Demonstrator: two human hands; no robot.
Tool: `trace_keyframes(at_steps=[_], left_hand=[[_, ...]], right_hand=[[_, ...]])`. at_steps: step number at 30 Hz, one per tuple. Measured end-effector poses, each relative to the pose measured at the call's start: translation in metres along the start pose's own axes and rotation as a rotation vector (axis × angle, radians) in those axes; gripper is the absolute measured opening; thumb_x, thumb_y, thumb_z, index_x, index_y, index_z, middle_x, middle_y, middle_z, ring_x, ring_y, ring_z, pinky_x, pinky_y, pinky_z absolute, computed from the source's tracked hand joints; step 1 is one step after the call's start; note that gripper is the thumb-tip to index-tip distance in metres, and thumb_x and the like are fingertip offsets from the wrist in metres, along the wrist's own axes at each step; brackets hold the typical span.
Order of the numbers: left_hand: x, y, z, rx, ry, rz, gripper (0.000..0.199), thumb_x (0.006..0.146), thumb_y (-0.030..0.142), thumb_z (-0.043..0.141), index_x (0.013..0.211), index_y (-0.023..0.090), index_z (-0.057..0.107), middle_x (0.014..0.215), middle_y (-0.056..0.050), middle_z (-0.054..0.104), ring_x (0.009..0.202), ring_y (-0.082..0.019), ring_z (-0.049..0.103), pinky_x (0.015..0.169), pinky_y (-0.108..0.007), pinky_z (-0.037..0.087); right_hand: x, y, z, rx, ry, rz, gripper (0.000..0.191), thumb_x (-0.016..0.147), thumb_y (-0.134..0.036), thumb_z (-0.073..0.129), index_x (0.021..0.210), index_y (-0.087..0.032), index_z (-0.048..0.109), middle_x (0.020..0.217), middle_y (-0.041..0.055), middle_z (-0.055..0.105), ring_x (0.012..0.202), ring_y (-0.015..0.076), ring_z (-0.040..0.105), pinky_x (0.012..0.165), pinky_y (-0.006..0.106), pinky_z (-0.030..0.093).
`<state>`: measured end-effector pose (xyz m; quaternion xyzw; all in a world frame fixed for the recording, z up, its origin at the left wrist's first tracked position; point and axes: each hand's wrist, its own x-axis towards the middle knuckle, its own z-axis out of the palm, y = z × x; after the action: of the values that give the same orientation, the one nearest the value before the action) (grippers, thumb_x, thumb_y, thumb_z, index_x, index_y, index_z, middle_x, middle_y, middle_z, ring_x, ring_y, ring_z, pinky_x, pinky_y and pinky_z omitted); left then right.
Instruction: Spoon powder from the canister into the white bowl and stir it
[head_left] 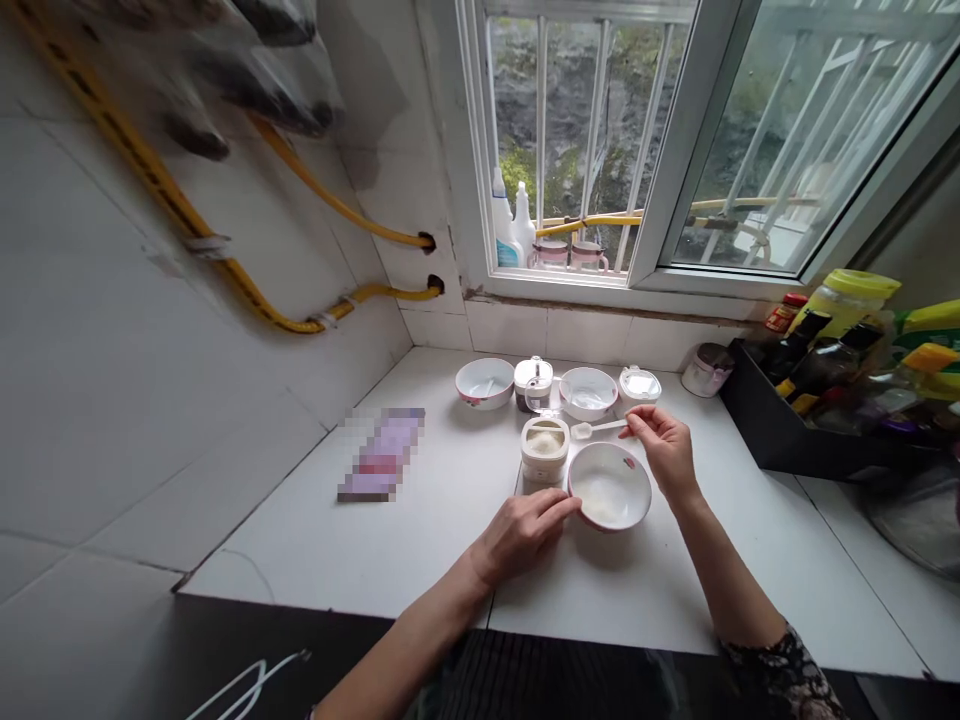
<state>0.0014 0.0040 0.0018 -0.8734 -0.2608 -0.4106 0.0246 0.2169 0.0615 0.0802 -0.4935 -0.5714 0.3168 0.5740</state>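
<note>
Between finger and thumb, my right hand (663, 450) pinches the handle end of a small white spoon (583, 431). The spoon's bowl is near the top of an open seasoning jar (545, 466) of pale granules. My left hand (525, 530) has its fingertips closed at the left rim of a white bowl (626, 492) with a pink edge; the thumb is mostly hidden. A little pale granular stuff lies in the bottom of this bowl.
Behind stand a left bowl (480, 383), a lidded jar (533, 380), another bowl (589, 392) and a white-lidded jar (640, 385). A black box of bottles (787, 420) is at right. A blurred purple pack (384, 455) lies left.
</note>
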Motion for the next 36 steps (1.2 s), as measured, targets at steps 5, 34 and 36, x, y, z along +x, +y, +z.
trace_keyframes(at_steps=[5,34,36], left_hand=[[0.001,0.001,0.001,0.03,0.02,-0.001,0.033,0.089,0.004,0.039,0.114,0.013,0.058,0.096,-0.009,0.068,0.08,-0.016,0.068,0.064,-0.024,0.058],[-0.001,0.001,-0.005,0.008,-0.04,-0.003,0.033,0.095,0.007,0.037,0.12,0.013,0.056,0.099,-0.011,0.068,0.086,-0.016,0.068,0.066,-0.024,0.058],[0.0,0.001,-0.005,0.01,-0.04,-0.004,0.032,0.095,0.007,0.037,0.12,0.013,0.057,0.099,-0.011,0.069,0.086,-0.016,0.068,0.066,-0.023,0.058]], right_hand=[[-0.011,-0.01,0.027,-0.347,0.02,-0.629,0.012,0.09,-0.02,0.053,0.083,-0.022,0.062,0.069,0.0012,0.069,0.071,0.0192,0.063,0.085,0.039,0.047],[-0.015,0.009,-0.007,-0.435,-0.383,-0.115,0.013,0.082,-0.023,0.052,0.071,-0.022,0.059,0.061,-0.0006,0.069,0.068,0.0179,0.059,0.086,0.038,0.041],[-0.014,0.008,-0.01,-0.348,-0.368,-0.036,0.014,0.082,-0.028,0.054,0.072,-0.021,0.061,0.06,0.0002,0.068,0.065,0.0175,0.06,0.078,0.035,0.044]])
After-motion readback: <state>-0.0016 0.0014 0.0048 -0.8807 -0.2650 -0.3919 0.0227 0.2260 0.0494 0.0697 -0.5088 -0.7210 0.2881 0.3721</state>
